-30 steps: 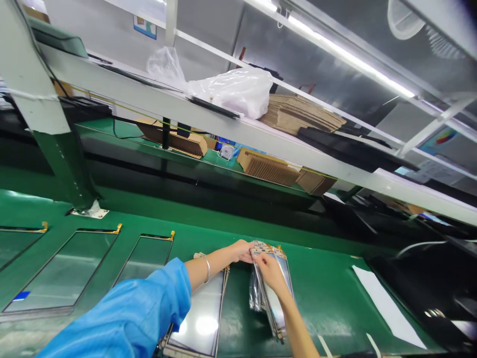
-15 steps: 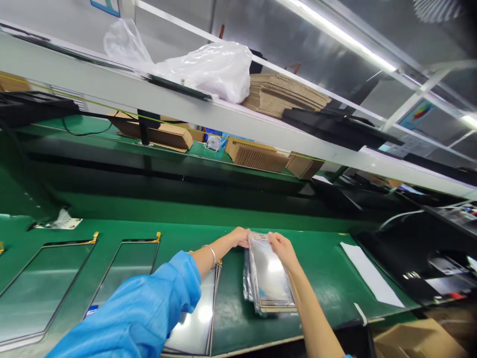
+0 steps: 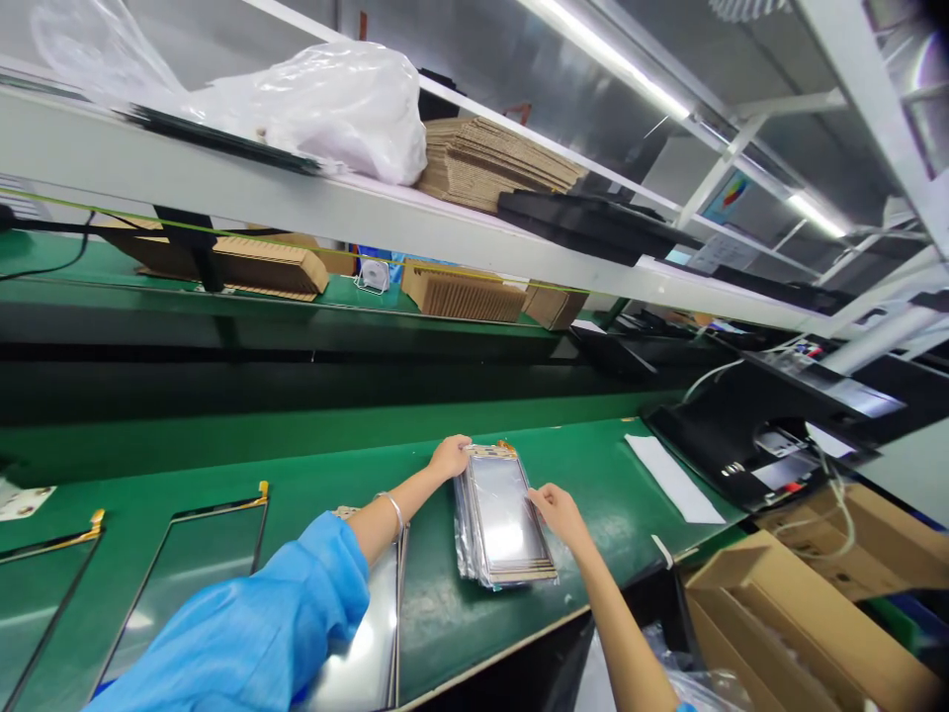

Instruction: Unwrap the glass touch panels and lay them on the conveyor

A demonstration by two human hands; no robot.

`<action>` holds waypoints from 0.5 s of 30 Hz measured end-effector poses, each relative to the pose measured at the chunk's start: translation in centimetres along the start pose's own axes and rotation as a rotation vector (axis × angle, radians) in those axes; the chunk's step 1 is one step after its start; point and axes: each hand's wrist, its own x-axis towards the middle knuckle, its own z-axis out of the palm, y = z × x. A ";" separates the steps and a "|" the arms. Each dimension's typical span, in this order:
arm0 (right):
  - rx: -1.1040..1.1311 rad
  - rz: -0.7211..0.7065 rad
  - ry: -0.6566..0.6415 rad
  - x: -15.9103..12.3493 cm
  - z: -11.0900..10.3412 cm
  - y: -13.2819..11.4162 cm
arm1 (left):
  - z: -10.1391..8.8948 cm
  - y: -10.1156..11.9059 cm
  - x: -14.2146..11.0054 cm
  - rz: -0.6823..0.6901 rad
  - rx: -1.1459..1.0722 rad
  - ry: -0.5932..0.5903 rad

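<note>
A stack of flat display panels (image 3: 511, 519), partly in clear plastic film, lies on the green bench. The top panel has a shiny grey face and an orange flex tab at its far end. My left hand (image 3: 449, 458), below a silver bracelet and blue sleeve, is closed on the stack's far left corner. My right hand (image 3: 560, 512) pinches at the right edge of the top panel; its fingertips partly hide the contact, so panel or film cannot be told apart. Another pile of panels (image 3: 371, 618) lies under my left forearm.
Glass frames (image 3: 200, 554) with orange tabs lie to the left. A white strip (image 3: 673, 480) and black equipment (image 3: 712, 445) are at right. Cardboard boxes (image 3: 801, 633) stand beyond the bench's front edge. Overhead, a shelf (image 3: 356, 213) carries a white plastic bag (image 3: 326, 114) and cardboard sheets (image 3: 496, 158).
The view has swung right. My right hand has slid from the panel's far right corner down to its right edge. My left hand stays at the far left corner.
</note>
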 end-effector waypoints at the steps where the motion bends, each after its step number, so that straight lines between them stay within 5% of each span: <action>1: -0.008 0.003 -0.012 0.4 0.2 0.0 | -0.1 -0.1 -0.3 0.035 0.059 0.013; 10: -0.236 -0.114 -0.126 3.2 -0.2 -2.7 | 1.1 -1.7 -5.9 0.253 0.424 -0.036; 15: -0.341 -0.211 -0.057 3.0 -2.0 -5.2 | 1.3 -1.9 -6.1 0.237 0.451 -0.081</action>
